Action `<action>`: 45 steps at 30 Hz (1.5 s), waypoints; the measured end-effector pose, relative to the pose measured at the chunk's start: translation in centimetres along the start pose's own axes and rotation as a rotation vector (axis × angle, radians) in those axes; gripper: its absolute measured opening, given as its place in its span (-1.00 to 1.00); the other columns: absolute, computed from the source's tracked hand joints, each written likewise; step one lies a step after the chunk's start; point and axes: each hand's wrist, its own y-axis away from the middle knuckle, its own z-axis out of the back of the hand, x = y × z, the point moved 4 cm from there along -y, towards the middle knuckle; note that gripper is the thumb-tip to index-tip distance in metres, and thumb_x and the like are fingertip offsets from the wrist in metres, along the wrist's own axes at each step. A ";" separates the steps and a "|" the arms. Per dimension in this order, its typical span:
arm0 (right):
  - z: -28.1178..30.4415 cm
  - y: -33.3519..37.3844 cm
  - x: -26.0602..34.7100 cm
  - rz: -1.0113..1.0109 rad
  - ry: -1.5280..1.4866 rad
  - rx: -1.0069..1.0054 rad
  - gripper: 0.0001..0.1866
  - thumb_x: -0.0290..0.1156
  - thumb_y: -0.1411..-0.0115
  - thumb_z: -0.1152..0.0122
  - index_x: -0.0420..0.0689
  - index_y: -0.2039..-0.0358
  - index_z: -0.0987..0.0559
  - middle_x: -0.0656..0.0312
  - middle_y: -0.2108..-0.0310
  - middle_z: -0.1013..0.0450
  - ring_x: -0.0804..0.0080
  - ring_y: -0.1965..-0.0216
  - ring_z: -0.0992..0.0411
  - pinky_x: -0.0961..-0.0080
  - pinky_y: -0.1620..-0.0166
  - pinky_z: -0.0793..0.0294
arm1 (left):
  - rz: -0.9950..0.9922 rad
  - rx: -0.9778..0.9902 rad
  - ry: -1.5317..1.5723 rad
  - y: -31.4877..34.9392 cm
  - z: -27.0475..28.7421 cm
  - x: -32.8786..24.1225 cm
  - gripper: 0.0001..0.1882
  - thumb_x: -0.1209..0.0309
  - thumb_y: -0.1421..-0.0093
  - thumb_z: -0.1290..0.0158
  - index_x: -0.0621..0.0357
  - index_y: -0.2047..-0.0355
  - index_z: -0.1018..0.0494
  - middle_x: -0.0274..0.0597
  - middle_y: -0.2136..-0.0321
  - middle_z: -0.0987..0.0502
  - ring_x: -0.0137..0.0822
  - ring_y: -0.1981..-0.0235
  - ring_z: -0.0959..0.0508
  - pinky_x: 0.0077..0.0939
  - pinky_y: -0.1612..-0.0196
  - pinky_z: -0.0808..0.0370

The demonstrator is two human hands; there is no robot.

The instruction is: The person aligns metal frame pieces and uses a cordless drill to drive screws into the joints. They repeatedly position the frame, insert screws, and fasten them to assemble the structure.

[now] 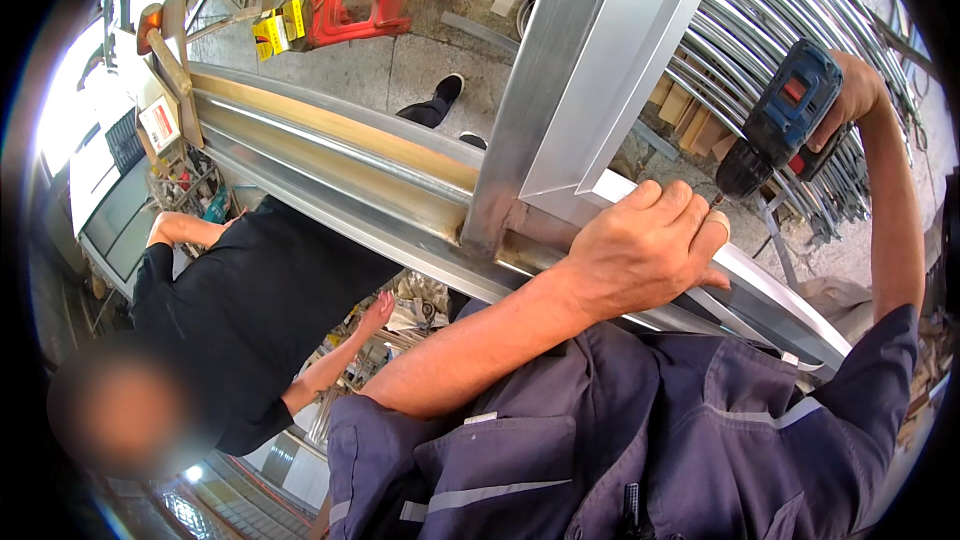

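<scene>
In my raised right hand (852, 98) is a blue and black cordless drill (790, 105). Its chuck points down toward the outer edge of the metal frame (560, 130), close to the fingers of my left hand (650, 245). That hand, with a ring on one finger, is curled over the frame's white edge strip near the mitred corner. Its fingertips are partly hidden, so a small piece between them cannot be made out. The thumb stretches along the strip toward the right. The frame's grey bars meet at a joint beside my left wrist.
A co-worker in a black shirt (250, 290) stands at the left, beyond the long frame rail (330, 200). A hammer (165, 50) rests at the upper left. Behind the frame are a red plastic stand (345, 5), a yellow box (279, 30) and bundled metal rods (755, 40).
</scene>
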 end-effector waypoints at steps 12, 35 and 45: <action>0.1 0.5 -1.7 0.223 0.105 -0.101 -0.33 -0.49 0.63 -0.72 -0.14 0.31 -0.70 0.25 0.36 -0.65 0.46 0.37 -0.58 0.42 0.20 -0.59 | -0.023 -0.109 -0.005 -0.1 -0.1 0.2 -0.53 -0.12 -0.10 -0.09 0.06 0.39 -0.42 -0.36 0.55 -0.32 -0.36 0.46 -0.36 -0.50 0.38 -0.25; 1.7 11.1 1.0 0.067 -0.157 -0.897 -0.56 -0.49 0.07 -0.47 -0.10 0.10 -0.63 0.29 0.30 -0.58 0.50 0.33 -0.51 0.41 0.16 -0.52 | -0.065 -0.178 0.073 0.0 0.7 0.4 -0.52 -0.06 0.01 -0.26 0.09 0.38 -0.46 -0.33 0.51 -0.43 -0.32 0.43 -0.44 -0.48 0.38 -0.35; -6.9 23.4 8.6 0.264 -0.169 -1.240 -0.37 -0.46 -0.15 -0.35 -0.19 -0.23 -0.37 0.12 0.18 -0.50 0.50 0.38 -0.42 0.50 0.22 -0.41 | -0.157 -0.339 0.320 3.2 3.8 -1.7 -0.70 0.35 0.02 -0.33 0.14 0.32 -0.48 -0.17 0.22 -0.56 -0.06 0.07 -0.51 -0.07 -0.09 -0.43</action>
